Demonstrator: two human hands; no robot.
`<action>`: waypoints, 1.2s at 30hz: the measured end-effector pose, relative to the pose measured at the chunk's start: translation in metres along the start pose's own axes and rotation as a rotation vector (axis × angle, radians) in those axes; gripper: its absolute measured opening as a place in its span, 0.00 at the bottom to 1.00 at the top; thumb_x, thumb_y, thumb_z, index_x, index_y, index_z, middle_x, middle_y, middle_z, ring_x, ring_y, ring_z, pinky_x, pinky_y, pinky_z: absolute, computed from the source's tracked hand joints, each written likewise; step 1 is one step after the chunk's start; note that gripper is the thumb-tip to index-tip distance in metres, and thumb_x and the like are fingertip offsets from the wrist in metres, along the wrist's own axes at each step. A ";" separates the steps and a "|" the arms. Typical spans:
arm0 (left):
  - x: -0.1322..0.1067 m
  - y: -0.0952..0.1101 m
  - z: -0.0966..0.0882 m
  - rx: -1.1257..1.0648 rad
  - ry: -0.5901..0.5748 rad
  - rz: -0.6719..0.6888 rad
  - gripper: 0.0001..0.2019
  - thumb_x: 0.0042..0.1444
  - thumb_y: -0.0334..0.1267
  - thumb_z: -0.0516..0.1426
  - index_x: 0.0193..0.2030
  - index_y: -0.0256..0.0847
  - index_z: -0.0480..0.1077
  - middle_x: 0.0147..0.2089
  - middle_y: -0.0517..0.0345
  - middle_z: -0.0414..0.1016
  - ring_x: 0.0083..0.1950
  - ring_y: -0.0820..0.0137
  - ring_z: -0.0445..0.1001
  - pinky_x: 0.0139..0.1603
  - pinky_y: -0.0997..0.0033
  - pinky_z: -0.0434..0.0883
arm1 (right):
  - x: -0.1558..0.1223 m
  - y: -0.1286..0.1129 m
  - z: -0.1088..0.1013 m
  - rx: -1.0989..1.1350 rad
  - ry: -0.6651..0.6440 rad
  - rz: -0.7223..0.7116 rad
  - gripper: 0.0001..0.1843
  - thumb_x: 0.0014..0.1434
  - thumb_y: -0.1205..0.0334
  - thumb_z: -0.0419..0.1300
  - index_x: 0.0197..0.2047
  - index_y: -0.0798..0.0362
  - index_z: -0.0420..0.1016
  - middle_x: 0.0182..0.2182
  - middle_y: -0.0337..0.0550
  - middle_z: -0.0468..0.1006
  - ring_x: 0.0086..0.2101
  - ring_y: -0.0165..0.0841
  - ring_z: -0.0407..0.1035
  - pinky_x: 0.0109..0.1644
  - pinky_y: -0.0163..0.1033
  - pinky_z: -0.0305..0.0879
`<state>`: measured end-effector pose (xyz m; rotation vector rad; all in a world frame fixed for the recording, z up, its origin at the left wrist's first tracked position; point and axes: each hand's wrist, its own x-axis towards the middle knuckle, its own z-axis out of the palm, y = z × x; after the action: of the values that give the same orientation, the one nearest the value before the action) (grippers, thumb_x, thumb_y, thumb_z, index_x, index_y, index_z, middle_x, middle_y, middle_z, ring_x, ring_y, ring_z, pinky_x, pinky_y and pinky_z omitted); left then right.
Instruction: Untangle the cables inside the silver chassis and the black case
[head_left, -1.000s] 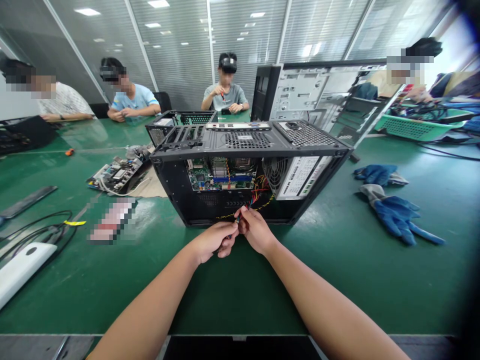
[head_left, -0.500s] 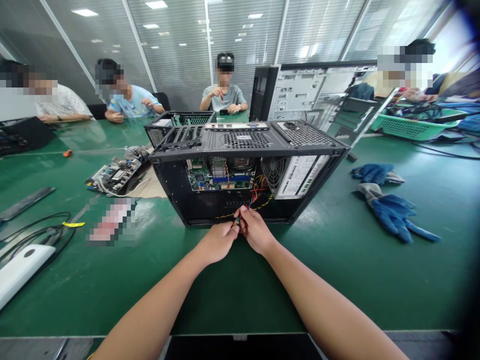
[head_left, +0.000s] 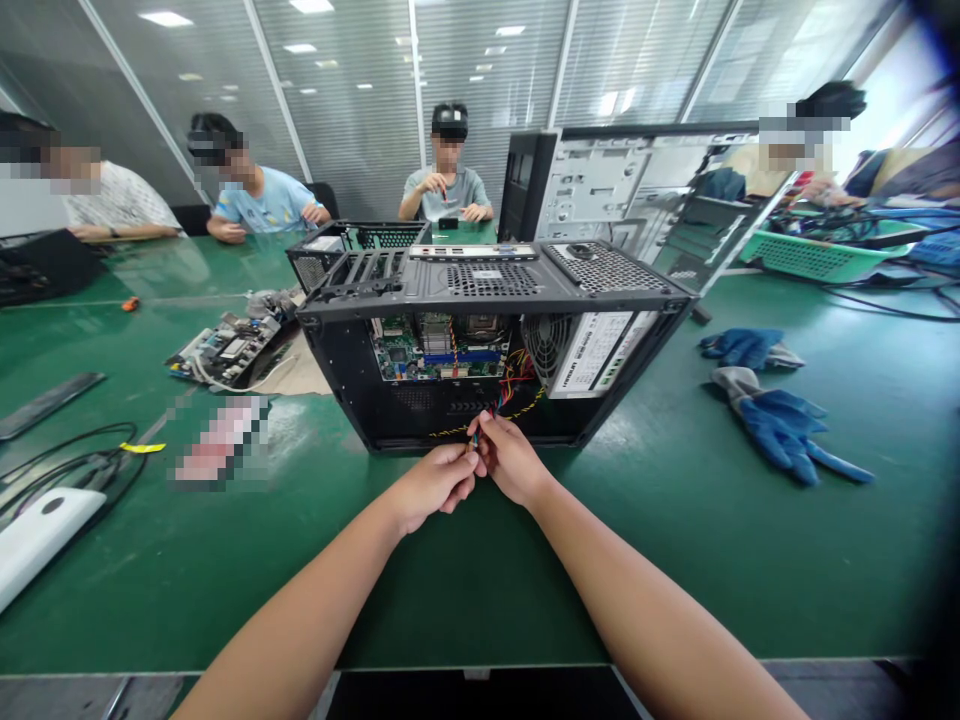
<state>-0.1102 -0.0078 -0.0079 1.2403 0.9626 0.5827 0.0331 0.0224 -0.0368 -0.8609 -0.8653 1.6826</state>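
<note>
In front of me a black computer case [head_left: 495, 292] lies open towards me, showing a motherboard [head_left: 403, 362], a fan [head_left: 547, 343] and a power supply with a white label [head_left: 596, 350]. A bundle of coloured wires [head_left: 511, 385] runs out of its lower middle to my hands. My right hand [head_left: 506, 455] is closed round the wires near the case's front edge. Fingertip to fingertip with it, my left hand [head_left: 442, 483] pinches the end of the same wires. The very end of the bundle is mostly hidden by my fingers.
Blue-grey work gloves [head_left: 780, 425] lie at right. A loose circuit board [head_left: 229, 345], black cables [head_left: 90, 440] and a white power strip [head_left: 49, 540] are at left. Another open case [head_left: 600, 185] stands behind, near a green basket [head_left: 817, 258]. Several people sit round the table.
My left hand has turned slightly, with its lower fingers now showing more below the pinch. My right hand has barely moved. The view has shifted a little.
</note>
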 end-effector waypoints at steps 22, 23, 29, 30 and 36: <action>0.002 0.000 0.005 0.077 0.030 -0.077 0.15 0.62 0.50 0.48 0.32 0.42 0.56 0.20 0.71 0.49 0.17 0.80 0.47 0.18 0.78 0.48 | 0.001 0.006 -0.005 -0.024 0.006 -0.019 0.22 0.54 0.41 0.62 0.30 0.53 0.71 0.15 0.30 0.59 0.16 0.25 0.56 0.20 0.33 0.54; 0.004 -0.001 0.005 0.137 0.055 -0.064 0.14 0.63 0.49 0.47 0.32 0.42 0.56 0.21 0.71 0.50 0.18 0.79 0.48 0.19 0.78 0.49 | 0.001 0.006 -0.004 -0.033 0.012 -0.027 0.22 0.53 0.41 0.62 0.30 0.53 0.71 0.15 0.30 0.59 0.16 0.25 0.55 0.21 0.33 0.53; 0.006 -0.004 0.000 0.658 0.197 0.133 0.13 0.64 0.42 0.45 0.31 0.41 0.60 0.27 0.59 0.65 0.28 0.70 0.64 0.31 0.72 0.57 | -0.002 0.002 0.002 -0.098 0.060 -0.064 0.24 0.52 0.38 0.62 0.30 0.53 0.71 0.13 0.29 0.58 0.16 0.25 0.50 0.21 0.33 0.48; 0.005 -0.004 0.000 0.721 0.216 0.158 0.12 0.64 0.41 0.45 0.32 0.41 0.61 0.29 0.57 0.68 0.31 0.68 0.66 0.32 0.71 0.57 | -0.003 0.001 0.003 -0.103 0.060 -0.073 0.24 0.52 0.38 0.62 0.29 0.53 0.71 0.13 0.29 0.57 0.16 0.25 0.50 0.21 0.34 0.48; 0.002 -0.003 0.000 0.842 0.272 0.174 0.11 0.65 0.41 0.45 0.36 0.42 0.64 0.32 0.53 0.71 0.32 0.65 0.70 0.34 0.69 0.58 | -0.004 0.000 0.004 -0.126 0.063 -0.082 0.23 0.53 0.38 0.60 0.30 0.52 0.70 0.12 0.29 0.57 0.16 0.25 0.50 0.21 0.34 0.46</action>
<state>-0.1099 -0.0072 -0.0111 2.0419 1.4089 0.4978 0.0304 0.0183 -0.0344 -0.9455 -0.9585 1.5347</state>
